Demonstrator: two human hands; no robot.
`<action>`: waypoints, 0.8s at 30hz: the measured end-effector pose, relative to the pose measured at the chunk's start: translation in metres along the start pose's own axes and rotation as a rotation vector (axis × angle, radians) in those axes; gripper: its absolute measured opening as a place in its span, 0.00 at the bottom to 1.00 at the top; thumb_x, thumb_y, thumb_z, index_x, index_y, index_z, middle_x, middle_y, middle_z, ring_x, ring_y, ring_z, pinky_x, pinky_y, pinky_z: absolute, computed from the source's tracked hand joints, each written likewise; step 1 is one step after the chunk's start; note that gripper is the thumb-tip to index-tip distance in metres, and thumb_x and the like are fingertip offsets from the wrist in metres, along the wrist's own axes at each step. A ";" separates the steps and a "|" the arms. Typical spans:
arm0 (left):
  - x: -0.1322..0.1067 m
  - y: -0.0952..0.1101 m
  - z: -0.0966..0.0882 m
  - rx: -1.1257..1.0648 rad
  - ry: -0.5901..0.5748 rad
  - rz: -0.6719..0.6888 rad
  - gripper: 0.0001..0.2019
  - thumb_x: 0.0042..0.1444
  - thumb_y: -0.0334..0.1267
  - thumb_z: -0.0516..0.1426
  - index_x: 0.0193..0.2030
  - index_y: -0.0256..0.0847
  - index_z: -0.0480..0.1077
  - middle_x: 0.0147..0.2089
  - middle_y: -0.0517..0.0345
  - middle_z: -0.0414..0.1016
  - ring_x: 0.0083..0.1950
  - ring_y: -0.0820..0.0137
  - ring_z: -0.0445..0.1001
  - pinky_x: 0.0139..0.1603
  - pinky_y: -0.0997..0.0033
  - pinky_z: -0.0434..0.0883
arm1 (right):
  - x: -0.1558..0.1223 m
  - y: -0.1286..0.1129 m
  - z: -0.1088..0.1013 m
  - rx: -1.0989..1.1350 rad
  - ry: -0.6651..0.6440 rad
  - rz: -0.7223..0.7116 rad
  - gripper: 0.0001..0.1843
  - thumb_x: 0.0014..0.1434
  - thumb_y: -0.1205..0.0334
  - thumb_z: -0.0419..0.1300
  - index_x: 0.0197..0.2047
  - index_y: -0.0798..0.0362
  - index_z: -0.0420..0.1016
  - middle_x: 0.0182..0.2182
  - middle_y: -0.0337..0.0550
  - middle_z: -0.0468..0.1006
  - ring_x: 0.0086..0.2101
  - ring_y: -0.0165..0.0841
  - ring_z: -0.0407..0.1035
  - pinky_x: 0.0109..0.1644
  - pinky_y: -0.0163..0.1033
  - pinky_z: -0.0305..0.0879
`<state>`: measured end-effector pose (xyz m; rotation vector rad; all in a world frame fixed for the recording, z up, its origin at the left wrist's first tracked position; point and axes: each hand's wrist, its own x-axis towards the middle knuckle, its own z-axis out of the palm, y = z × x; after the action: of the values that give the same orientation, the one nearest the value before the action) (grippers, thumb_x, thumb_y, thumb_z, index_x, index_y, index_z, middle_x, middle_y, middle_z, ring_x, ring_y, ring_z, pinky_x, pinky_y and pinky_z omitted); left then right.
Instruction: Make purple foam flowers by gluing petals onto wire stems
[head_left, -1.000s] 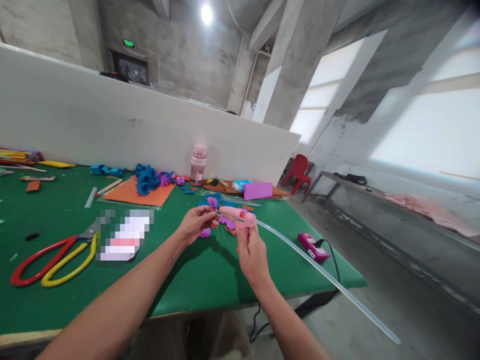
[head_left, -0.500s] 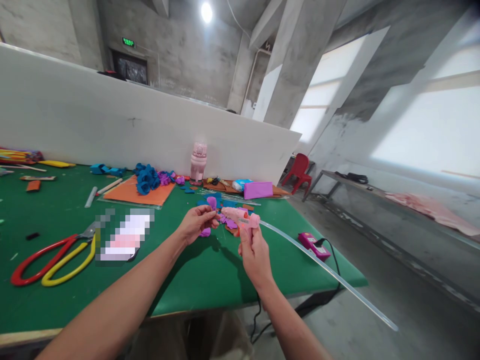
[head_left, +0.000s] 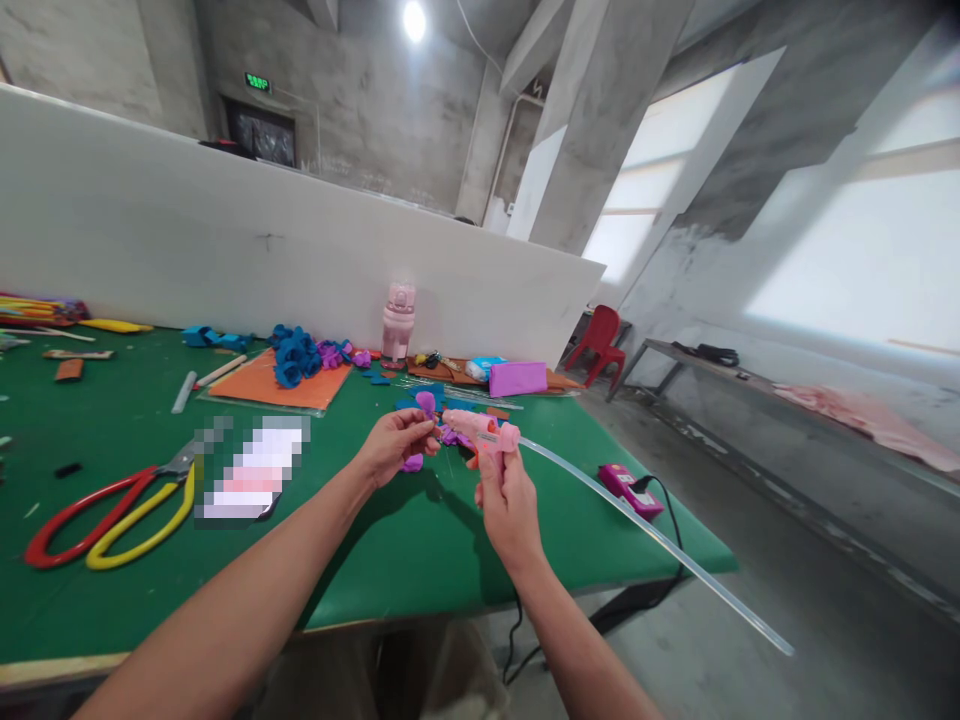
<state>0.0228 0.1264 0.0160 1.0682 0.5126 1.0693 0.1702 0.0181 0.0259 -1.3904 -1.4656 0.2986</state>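
Note:
My right hand [head_left: 506, 500] grips a pink glue gun [head_left: 484, 430] with its nozzle pointing left. A long clear glue stick [head_left: 645, 530] trails from its back, out past the table's right edge. My left hand [head_left: 394, 445] is closed in a pinch on a small purple felt flower [head_left: 426, 403], held right at the nozzle above the green table [head_left: 390, 540]. A purple felt piece [head_left: 412, 464] shows just under that hand. More purple and blue felt scraps [head_left: 450, 436] lie behind the hands.
Red and yellow scissors [head_left: 105, 505] lie at the left, next to a blurred packet [head_left: 251, 470]. Blue and purple felt flowers [head_left: 300, 355] sit on an orange sheet [head_left: 262, 385]. A pink bottle [head_left: 397, 322], a purple box [head_left: 517, 378] and a pink power plug [head_left: 628, 490] with its cable stand further off.
The glue gun has tilted a little, its body rising slightly and the trailing glue stick swinging upward. My left hand keeps the flower at the nozzle.

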 end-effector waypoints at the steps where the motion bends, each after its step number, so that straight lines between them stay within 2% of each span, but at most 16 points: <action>1: 0.000 0.000 0.000 -0.004 -0.001 0.000 0.10 0.44 0.36 0.63 0.29 0.34 0.68 0.28 0.57 0.75 0.23 0.77 0.71 0.28 0.75 0.69 | -0.001 0.000 0.000 0.005 0.002 -0.003 0.18 0.63 0.55 0.44 0.49 0.56 0.62 0.32 0.44 0.75 0.21 0.28 0.66 0.26 0.32 0.60; 6: -0.001 0.002 0.002 -0.010 -0.001 0.012 0.10 0.43 0.36 0.64 0.28 0.34 0.68 0.26 0.60 0.73 0.23 0.77 0.71 0.28 0.75 0.69 | -0.003 -0.001 0.003 0.009 -0.005 -0.024 0.18 0.62 0.56 0.44 0.49 0.57 0.64 0.32 0.45 0.76 0.22 0.28 0.67 0.26 0.33 0.61; 11: -0.001 0.001 0.002 0.007 0.001 0.004 0.11 0.43 0.37 0.64 0.28 0.34 0.68 0.27 0.58 0.74 0.23 0.77 0.71 0.28 0.75 0.69 | -0.001 0.001 0.005 -0.011 0.020 -0.007 0.17 0.62 0.55 0.44 0.47 0.56 0.64 0.31 0.44 0.76 0.23 0.29 0.68 0.27 0.33 0.61; 18: -0.001 0.001 0.002 0.016 0.013 -0.001 0.11 0.43 0.38 0.64 0.29 0.34 0.68 0.29 0.56 0.75 0.24 0.77 0.71 0.27 0.76 0.69 | -0.002 -0.001 0.002 0.009 0.036 0.015 0.19 0.62 0.54 0.44 0.52 0.57 0.61 0.28 0.42 0.74 0.19 0.27 0.64 0.24 0.32 0.60; 24: -0.001 0.002 0.002 0.002 0.011 -0.004 0.10 0.43 0.36 0.64 0.29 0.34 0.68 0.27 0.58 0.74 0.23 0.77 0.71 0.26 0.77 0.69 | -0.001 -0.001 0.003 0.003 0.026 0.016 0.18 0.62 0.54 0.45 0.49 0.57 0.63 0.29 0.42 0.74 0.21 0.27 0.65 0.26 0.32 0.60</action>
<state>0.0231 0.1248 0.0180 1.0627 0.5247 1.0721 0.1670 0.0186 0.0246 -1.3994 -1.4325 0.2915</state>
